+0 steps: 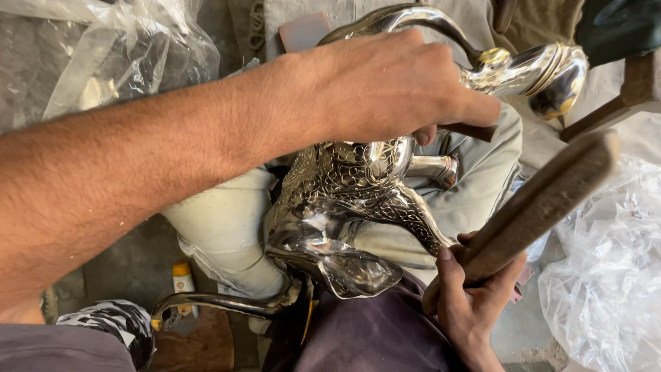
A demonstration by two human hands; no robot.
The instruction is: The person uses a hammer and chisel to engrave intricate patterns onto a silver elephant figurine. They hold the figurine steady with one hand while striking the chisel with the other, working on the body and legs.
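An ornate silver-coloured metal vessel (344,200) with engraved patterns and a curved neck ending in a knob (544,69) lies across my lap. My left hand (392,83) reaches over it from the left, resting on its upper part and closed on a thin dark rod (475,131) that pokes out under my thumb. Lower right, my right hand (468,303) grips a thick wooden stick (544,200), which angles up to the right, close beside the vessel but apart from it.
Crumpled clear plastic lies at upper left (124,48) and at right (606,275). A white wrapped block (227,227) sits under the vessel's left side. A small yellow-and-white bottle (182,279) and a curved metal piece (206,302) lie low left. Purple cloth (372,331) covers my lap.
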